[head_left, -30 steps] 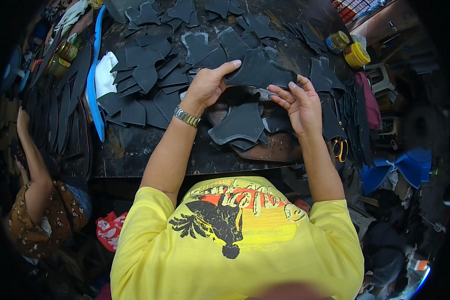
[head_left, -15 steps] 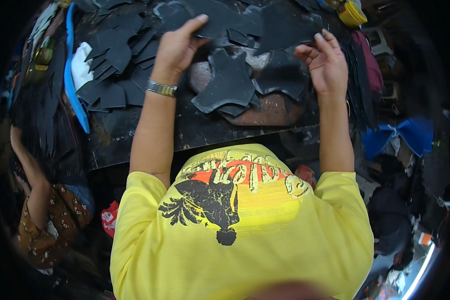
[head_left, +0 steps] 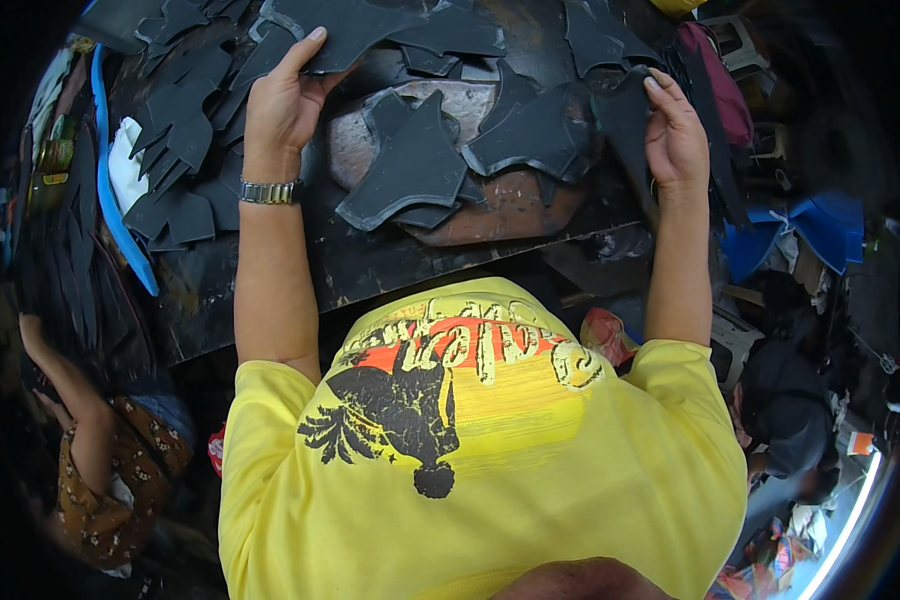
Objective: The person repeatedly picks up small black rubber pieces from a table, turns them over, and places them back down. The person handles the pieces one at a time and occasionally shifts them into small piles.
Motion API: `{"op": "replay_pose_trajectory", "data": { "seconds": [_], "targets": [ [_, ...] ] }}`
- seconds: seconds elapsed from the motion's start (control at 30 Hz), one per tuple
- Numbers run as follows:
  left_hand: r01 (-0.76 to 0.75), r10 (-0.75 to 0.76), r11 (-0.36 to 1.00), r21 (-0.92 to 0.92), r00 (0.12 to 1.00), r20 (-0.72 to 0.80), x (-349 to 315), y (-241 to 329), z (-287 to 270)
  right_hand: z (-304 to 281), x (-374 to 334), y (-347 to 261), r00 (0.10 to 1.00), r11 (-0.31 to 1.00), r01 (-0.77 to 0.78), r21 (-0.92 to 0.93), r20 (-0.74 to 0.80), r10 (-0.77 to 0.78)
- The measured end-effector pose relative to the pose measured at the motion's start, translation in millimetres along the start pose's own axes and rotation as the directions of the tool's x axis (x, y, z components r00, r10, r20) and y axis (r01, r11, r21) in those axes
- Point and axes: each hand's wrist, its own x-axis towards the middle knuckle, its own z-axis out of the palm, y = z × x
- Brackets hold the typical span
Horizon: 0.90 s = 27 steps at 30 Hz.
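Note:
My left hand (head_left: 288,105), a metal-banded watch on its wrist, has its thumb over the near edge of a black cut-out sheet piece (head_left: 365,35) and its fingers behind it. On the right, my right hand (head_left: 676,135) pinches the top of another black piece (head_left: 625,120), which hangs toward the table's near edge. Between my hands, shaped black pieces (head_left: 405,160) with pale grey edges overlap in a small stack. Beside it sits a second group of black pieces (head_left: 530,135). Both rest on a worn grey and brown slab (head_left: 515,208).
More black pieces (head_left: 175,120) are heaped on the dark table (head_left: 260,290) at the left, by a white scrap (head_left: 127,165) and a blue strip (head_left: 110,170). Another person's arm (head_left: 75,380) shows at lower left. A blue bow-shaped thing (head_left: 800,232) lies at right.
The right hand's black piece has swung toward me and away from the left hand's piece, uncovering dark tabletop between them. The left hand keeps its grip. The whole view has shifted.

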Motion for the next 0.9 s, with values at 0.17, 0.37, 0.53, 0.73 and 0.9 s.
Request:
{"op": "replay_pose_trajectory", "data": {
  "seconds": [0.17,0.37,0.53,0.73,0.9],
  "targets": [
    [0.021,-0.021,1.000,0.001,1.000,0.021,1,0,0,21,-20,7,0.980,0.980,-0.165,-0.115,0.090,0.176],
    [0.031,-0.031,0.999,0.013,1.000,0.006,-1,-1,0,52,-39,20,0.954,0.862,0.142,-0.486,0.300,0.012],
    [0.017,-0.017,0.999,0.029,1.000,0.024,-1,-2,0,59,-36,26,0.980,0.779,0.162,-0.606,0.193,-0.053],
    [0.006,-0.007,1.000,0.021,0.999,0.048,-1,-2,1,60,-29,29,0.981,0.917,0.178,-0.356,0.138,-0.137],
    [0.019,-0.018,1.000,-0.009,0.999,0.044,1,0,-1,34,-9,2,0.966,0.970,0.208,0.125,0.129,-0.223]
  ]
}}
